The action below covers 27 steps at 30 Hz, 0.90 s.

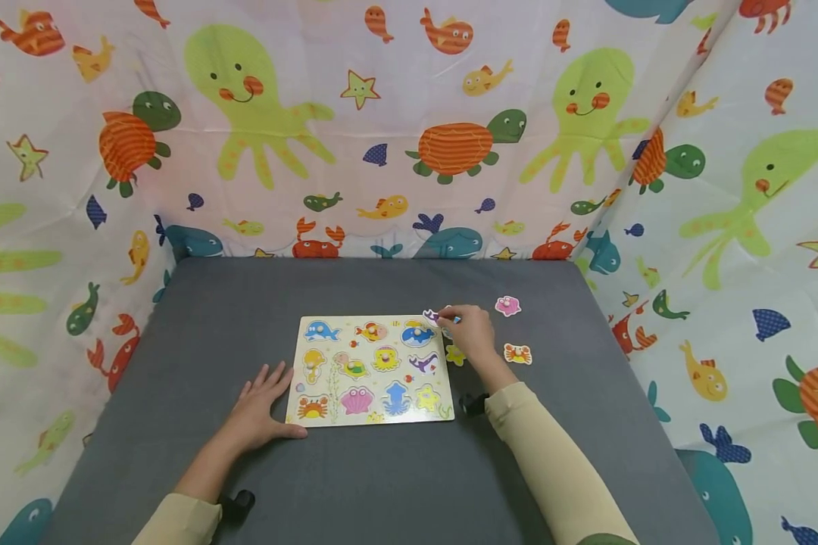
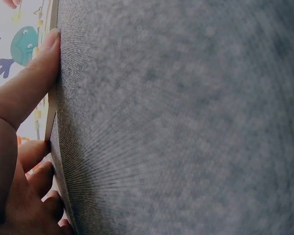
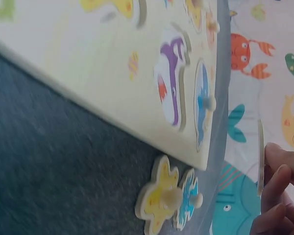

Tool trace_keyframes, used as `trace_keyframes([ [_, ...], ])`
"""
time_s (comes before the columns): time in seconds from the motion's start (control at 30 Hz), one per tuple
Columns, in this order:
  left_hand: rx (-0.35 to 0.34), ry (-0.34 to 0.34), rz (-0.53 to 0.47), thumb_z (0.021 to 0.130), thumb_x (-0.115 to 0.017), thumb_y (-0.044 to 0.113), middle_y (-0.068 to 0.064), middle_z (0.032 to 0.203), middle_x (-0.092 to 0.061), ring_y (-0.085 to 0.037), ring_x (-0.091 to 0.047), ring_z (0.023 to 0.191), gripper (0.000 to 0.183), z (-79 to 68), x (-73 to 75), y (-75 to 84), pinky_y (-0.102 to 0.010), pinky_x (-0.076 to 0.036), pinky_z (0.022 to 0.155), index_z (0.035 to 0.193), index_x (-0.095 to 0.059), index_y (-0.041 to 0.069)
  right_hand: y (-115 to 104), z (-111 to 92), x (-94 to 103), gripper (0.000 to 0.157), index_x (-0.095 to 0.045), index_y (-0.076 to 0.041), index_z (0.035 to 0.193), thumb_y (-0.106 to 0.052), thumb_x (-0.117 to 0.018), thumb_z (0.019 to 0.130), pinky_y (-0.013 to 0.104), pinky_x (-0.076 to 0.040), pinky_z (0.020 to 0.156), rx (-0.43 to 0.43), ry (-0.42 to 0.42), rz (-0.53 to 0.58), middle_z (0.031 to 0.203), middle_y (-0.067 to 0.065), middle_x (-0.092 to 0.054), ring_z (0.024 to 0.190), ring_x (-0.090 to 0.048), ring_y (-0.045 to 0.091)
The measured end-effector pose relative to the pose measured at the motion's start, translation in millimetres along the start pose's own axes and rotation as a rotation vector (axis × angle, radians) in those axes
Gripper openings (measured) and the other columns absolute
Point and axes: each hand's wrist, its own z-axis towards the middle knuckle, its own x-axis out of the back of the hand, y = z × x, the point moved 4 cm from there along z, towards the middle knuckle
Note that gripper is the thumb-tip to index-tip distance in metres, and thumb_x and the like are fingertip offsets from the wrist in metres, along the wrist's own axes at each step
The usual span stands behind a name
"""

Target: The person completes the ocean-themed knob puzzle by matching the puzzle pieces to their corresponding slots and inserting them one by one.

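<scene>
A pale wooden puzzle board [image 1: 375, 371] with painted sea animals lies on the grey table. My left hand [image 1: 259, 405] rests against its lower left corner, fingers spread along the left side and thumb at the front edge. Just beyond the upper right corner, my right hand [image 1: 470, 331] pinches a thin purple and white puzzle piece [image 1: 431, 315]; the right wrist view shows that piece edge-on, above the table. A matching purple dolphin-like shape [image 3: 171, 81] sits in the board's cut-out. Close by lie a yellow star piece [image 3: 159, 198] and a blue piece [image 3: 187, 200], both with knobs.
Right of the right hand lie a pink shell piece [image 1: 507, 306] and an orange crab piece [image 1: 518, 354]. Knobbed pieces such as the blue whale [image 1: 417, 334] sit in the board. A curtain [image 1: 382, 98] printed with sea animals surrounds the table.
</scene>
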Motion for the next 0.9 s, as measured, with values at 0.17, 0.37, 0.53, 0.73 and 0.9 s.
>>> trace_keyframes([
  [0.17, -0.001, 0.007, 0.008, 0.057, -0.089, 0.066, -0.020, 0.167, -0.019, -0.045, -0.004, 0.155, 0.133, -0.2, -1.3, -2.7, -0.068, -0.004, 0.120, 0.159, -0.028, 0.008, -6, -11, -5.8, 0.015, -0.081, -0.016, 0.102, -0.026, -0.076, 0.092, 0.031, -0.050, 0.060, 0.007, -0.011, 0.012, 0.106, 0.005, -0.077, 0.076, -0.065, 0.019],
  [0.37, 0.000, 0.006, 0.005, 0.057, -0.090, 0.064, -0.020, 0.167, -0.018, -0.045, -0.004, 0.155, 0.132, 0.8, -2.1, -3.1, -0.068, -0.004, 0.120, 0.159, -0.028, 0.008, -8, -26, -13.9, 0.011, -0.082, -0.018, 0.096, -0.025, -0.079, 0.089, 0.032, -0.049, 0.060, -0.002, -0.034, 0.019, 0.097, 0.001, -0.078, 0.074, -0.064, 0.017],
  [0.53, 0.008, 0.005, 0.001, 0.058, -0.090, 0.062, -0.020, 0.168, -0.018, -0.045, -0.003, 0.155, 0.131, 1.5, -1.5, -1.4, -0.068, -0.002, 0.121, 0.160, -0.028, 0.008, -5, -36, -21.5, 0.009, -0.083, -0.021, 0.093, -0.028, -0.080, 0.088, 0.033, -0.047, 0.065, -0.013, -0.062, -0.001, 0.093, -0.003, -0.077, 0.077, -0.064, 0.014],
  [0.73, 0.005, 0.000, 0.003, 0.058, -0.090, 0.063, -0.021, 0.167, -0.018, -0.046, -0.003, 0.155, 0.131, 1.1, -1.5, -0.9, -0.068, -0.003, 0.120, 0.159, -0.028, 0.007, -1, -47, -30.8, 0.009, -0.083, -0.022, 0.094, -0.028, -0.081, 0.087, 0.031, -0.044, 0.062, -0.035, -0.105, 0.007, 0.086, -0.007, -0.075, 0.071, -0.061, 0.012],
  [0.9, 0.006, 0.001, 0.001, 0.058, -0.089, 0.065, -0.020, 0.167, -0.018, -0.045, -0.003, 0.155, 0.132, 1.8, -2.7, -2.7, -0.068, -0.002, 0.120, 0.160, -0.028, 0.008, 1, -54, -37.4, 0.010, -0.083, -0.024, 0.094, -0.030, -0.081, 0.087, 0.031, -0.045, 0.062, -0.052, -0.120, -0.016, 0.086, -0.008, -0.075, 0.071, -0.061, 0.010],
])
